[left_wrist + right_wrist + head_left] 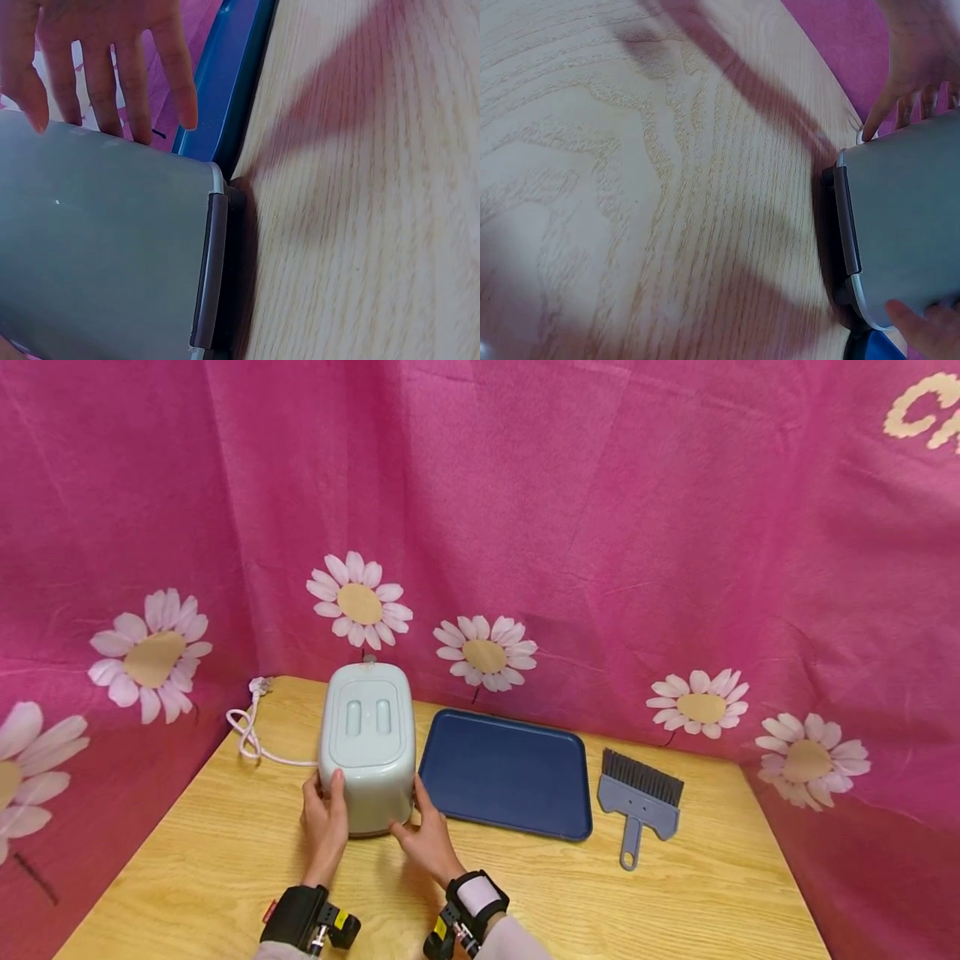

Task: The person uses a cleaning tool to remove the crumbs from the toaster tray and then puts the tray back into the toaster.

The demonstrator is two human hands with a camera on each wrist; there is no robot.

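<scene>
Tabletop [540, 902]: one toaster [369, 745] between two hands [327, 828] [431, 842]; one tray [506, 777]; one brush [637, 802].

Dark blue rectangular tray [510, 777] lies flat on far part of wood-grain bench [600, 902]. Grey brush [651, 812] lies just right of tray, dark bristles [641, 775] far, handle [632, 840] near. Pink cloth [600, 527] hangs far, left and right, printed with white daisies [483, 654], cream lettering [897, 418] at far right.

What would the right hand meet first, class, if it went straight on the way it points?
Most likely the pale appliance: the right hand angles toward its side, possibly touching it; the exact gap is unclear.
</scene>
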